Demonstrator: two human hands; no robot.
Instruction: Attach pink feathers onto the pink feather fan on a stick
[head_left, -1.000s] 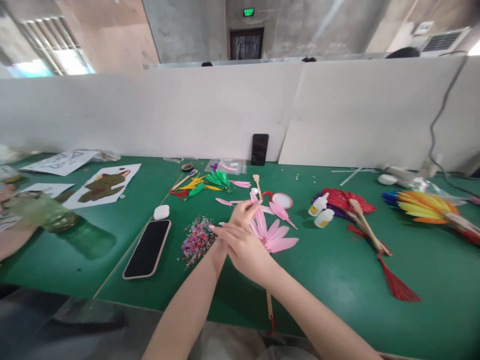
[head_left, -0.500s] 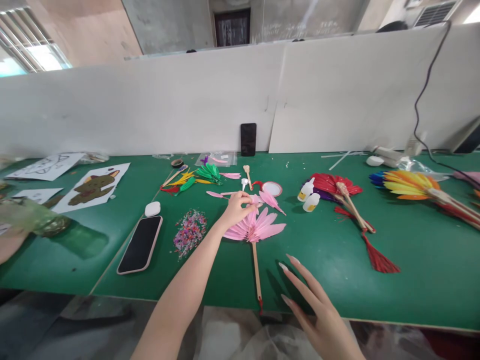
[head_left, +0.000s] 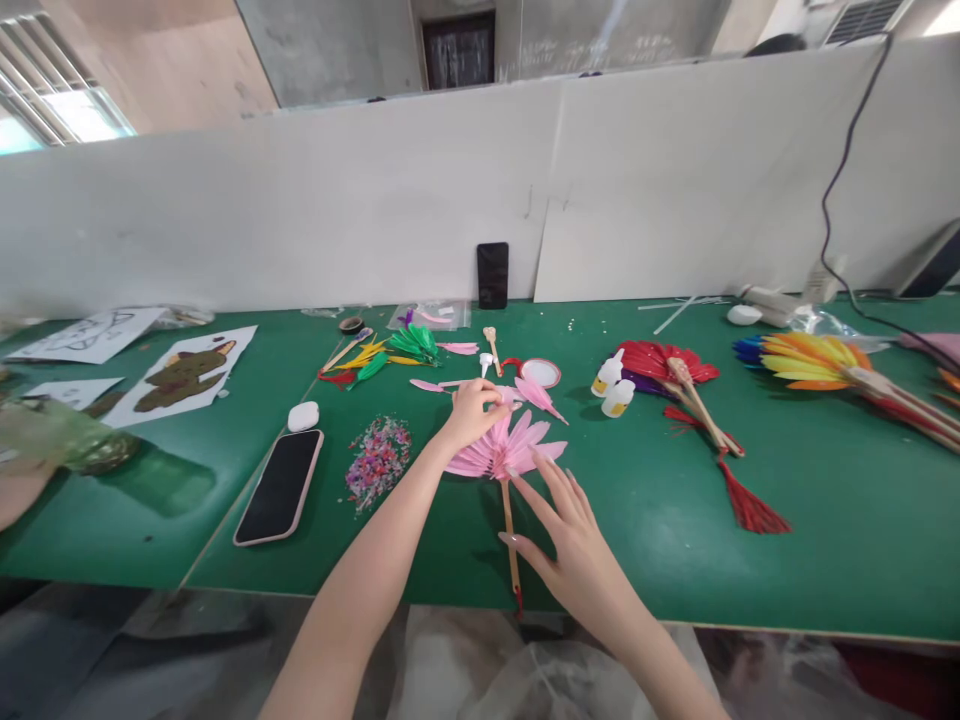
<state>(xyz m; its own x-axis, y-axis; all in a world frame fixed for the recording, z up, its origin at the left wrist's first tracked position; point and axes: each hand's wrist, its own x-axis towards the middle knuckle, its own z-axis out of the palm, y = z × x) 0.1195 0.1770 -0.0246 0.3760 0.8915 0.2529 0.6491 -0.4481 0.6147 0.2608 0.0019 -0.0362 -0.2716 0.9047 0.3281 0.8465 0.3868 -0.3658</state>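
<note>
A fan of pink feathers [head_left: 529, 445] with a slim wooden handle [head_left: 510, 545] lies on the green table in front of me. At its upper edge, my left hand [head_left: 474, 412] has thumb and fingers closed in a pinch on a pink feather, mostly hidden by the fingers. Loose pink feathers [head_left: 541, 398] lie just right of those fingertips. My right hand [head_left: 562, 530] is open, fingers spread, over the lower right of the fan and beside its handle; it holds nothing. A red cord [head_left: 518, 600] hangs from the handle's end.
Glue bottles [head_left: 616, 398] stand right of the fan, near a red feather fan [head_left: 667, 362] and a multicoloured one [head_left: 810, 360]. Left are sequins [head_left: 379, 462], a phone [head_left: 281, 488], and green feathers [head_left: 416, 345]. A co-worker's hand [head_left: 26, 490] shows behind a green bottle [head_left: 67, 435].
My right hand has moved left and up, from the bare table to over the fan and its handle. My left hand stays pinched at the fan's top. The view has shifted slightly.
</note>
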